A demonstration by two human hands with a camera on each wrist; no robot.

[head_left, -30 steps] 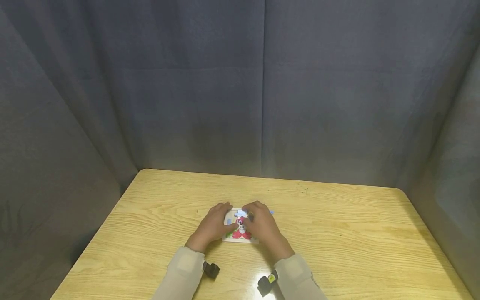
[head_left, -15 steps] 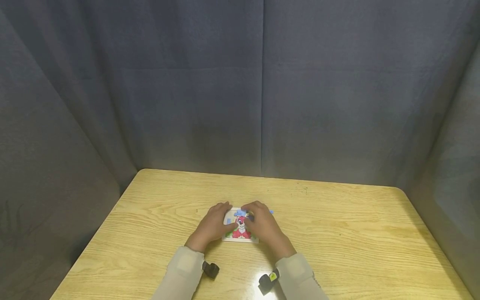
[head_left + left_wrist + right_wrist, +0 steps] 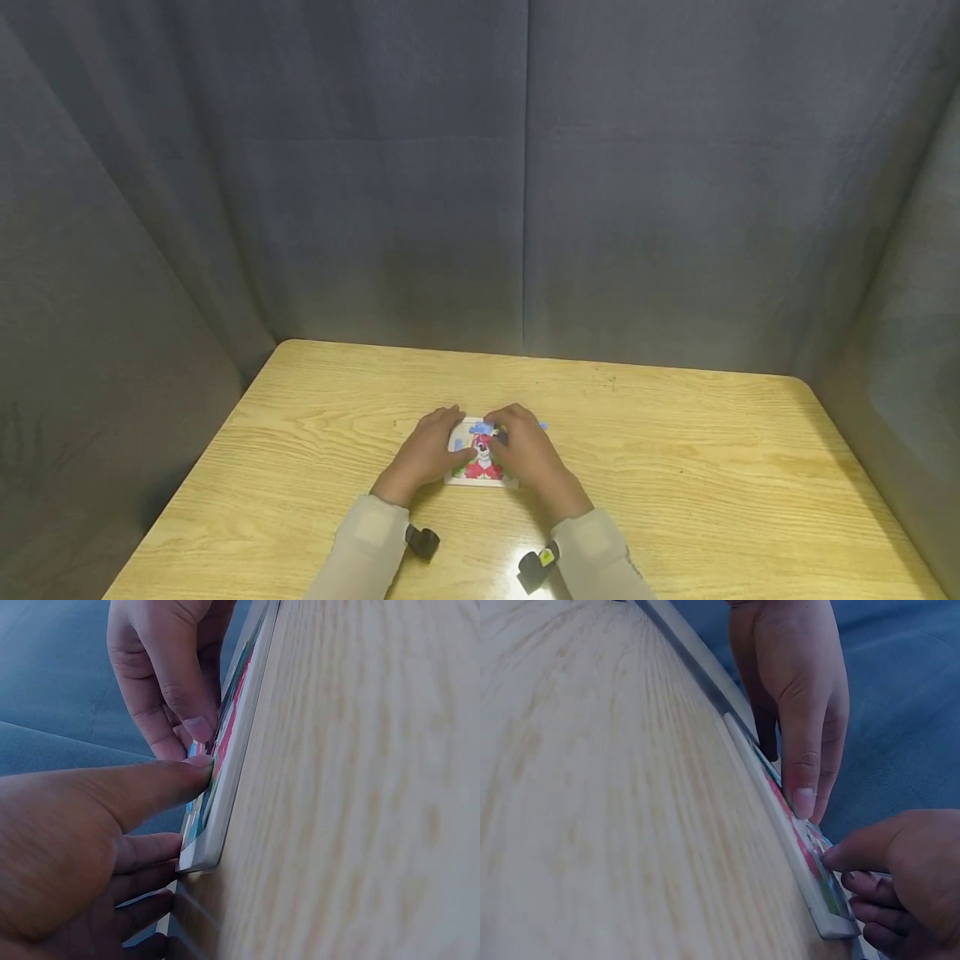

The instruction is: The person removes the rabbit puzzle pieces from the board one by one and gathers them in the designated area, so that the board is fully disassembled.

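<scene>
A small jigsaw puzzle [image 3: 483,468] in a white frame lies on the table, showing a pink cartoon bear with blue and green around it. My left hand [image 3: 429,450] holds its left side, thumb over the picture and fingers along the outer edge. From the right, my right hand [image 3: 531,450] curls over the upper part and pinches a puzzle piece there; its shape is mostly hidden by the fingers. In the left wrist view, the left thumb [image 3: 191,766] presses on the picture close to the right thumb [image 3: 196,724]. A light blue piece [image 3: 482,427] shows at the top.
The wooden table [image 3: 675,467] extends around the puzzle on all sides. A bit of light blue [image 3: 543,425] peeks out beyond the right hand. Dark grey curtains [image 3: 390,183] hang behind and at both sides. Black wrist cameras [image 3: 535,570] sit at both cuffs.
Both hands stay nearly in place. Near the right thumb, the blue part and the bear's face have shifted slightly and more of the face shows.
</scene>
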